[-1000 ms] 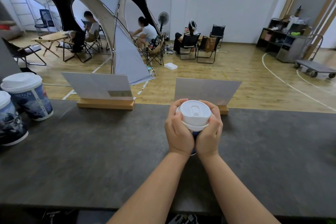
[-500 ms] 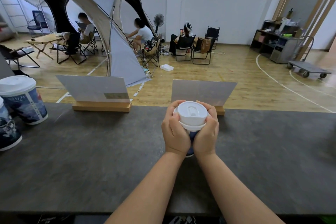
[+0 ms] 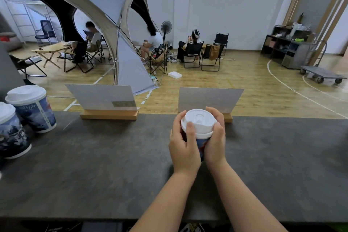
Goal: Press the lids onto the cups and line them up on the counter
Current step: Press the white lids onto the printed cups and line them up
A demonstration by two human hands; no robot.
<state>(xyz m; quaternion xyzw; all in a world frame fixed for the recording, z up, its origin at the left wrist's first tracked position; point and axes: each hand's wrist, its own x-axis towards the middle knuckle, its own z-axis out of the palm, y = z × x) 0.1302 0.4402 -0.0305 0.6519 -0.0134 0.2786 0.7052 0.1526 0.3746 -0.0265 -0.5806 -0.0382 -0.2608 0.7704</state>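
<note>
My left thumb has slid up onto the lid's rim since a second ago. My left hand [image 3: 183, 149] wraps round the cup [image 3: 202, 144], thumb pressing the white lid [image 3: 199, 121]. My right hand [image 3: 215, 142] curls round the other side. The cup stands on the dark surface [image 3: 113, 165]. Two lidded cups [image 3: 32, 109] stand far left, just beside each other.

We see a white wall [image 3: 226, 5], wooden floor [image 3: 254, 88], grey tent [image 3: 130, 62], folding chairs [image 3: 211, 56], standing fan [image 3: 166, 27], dark shelving [image 3: 282, 45] and flat trolley [image 3: 322, 75].
</note>
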